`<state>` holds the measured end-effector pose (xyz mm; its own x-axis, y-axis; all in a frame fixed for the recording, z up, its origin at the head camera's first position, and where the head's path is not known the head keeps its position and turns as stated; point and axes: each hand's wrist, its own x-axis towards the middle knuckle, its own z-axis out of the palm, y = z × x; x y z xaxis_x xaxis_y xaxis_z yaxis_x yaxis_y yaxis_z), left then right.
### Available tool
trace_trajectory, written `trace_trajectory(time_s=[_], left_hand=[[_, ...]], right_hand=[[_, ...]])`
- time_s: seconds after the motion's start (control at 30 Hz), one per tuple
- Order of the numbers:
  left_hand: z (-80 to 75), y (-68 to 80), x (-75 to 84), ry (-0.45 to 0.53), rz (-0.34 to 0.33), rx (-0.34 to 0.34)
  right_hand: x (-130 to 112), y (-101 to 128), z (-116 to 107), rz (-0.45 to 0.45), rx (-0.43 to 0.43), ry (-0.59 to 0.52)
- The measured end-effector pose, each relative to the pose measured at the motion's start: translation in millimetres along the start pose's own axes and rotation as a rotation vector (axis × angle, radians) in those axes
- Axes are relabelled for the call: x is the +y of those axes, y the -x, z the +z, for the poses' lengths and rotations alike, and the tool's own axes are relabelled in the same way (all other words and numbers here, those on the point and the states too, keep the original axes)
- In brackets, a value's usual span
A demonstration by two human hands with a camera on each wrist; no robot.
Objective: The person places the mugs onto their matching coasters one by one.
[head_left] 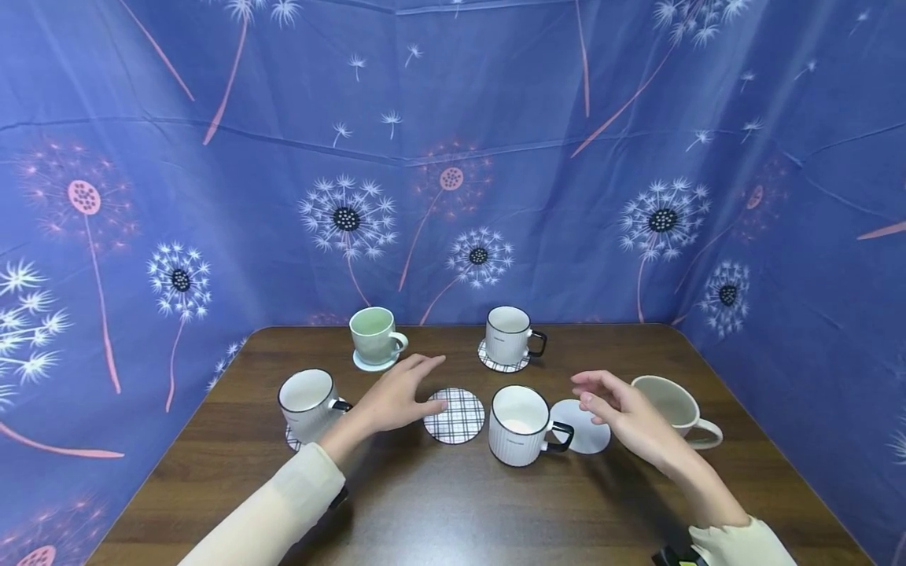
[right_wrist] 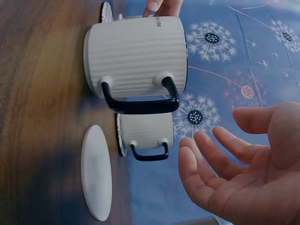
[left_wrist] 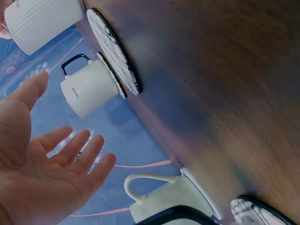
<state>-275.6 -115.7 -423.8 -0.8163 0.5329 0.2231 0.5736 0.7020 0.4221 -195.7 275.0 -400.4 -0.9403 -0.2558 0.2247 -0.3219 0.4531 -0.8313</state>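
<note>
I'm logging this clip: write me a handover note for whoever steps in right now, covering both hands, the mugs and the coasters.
Left hand: open, holding nothing, over the table beside the plaid coaster.
Right hand: open, holding nothing, above the white coaster.
Done: green mug, far black-handled mug and left mug each sit on a coaster.
Left: the near ribbed mug stands on bare table between the two free coasters; the cream mug at right shows no coaster under it.
</note>
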Motion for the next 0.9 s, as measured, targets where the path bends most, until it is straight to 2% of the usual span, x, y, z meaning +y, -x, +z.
trace_trajectory(time_s=[0.17, 0.57, 0.9], left_hand=[[1.2, 1.6, -0.2, -0.019, -0.004, -0.015], [7.3, 10.0, -0.6, -0.015, -0.017, -0.082], [10.3, 13.3, -4.3, -0.008, -0.020, -0.103]], right_hand=[[3, 4, -1, -0.022, 0.012, 0.025], [2, 6, -1, 0.017, -0.003, 0.035], [6, 8, 2, 0.037, -0.032, 0.033]])
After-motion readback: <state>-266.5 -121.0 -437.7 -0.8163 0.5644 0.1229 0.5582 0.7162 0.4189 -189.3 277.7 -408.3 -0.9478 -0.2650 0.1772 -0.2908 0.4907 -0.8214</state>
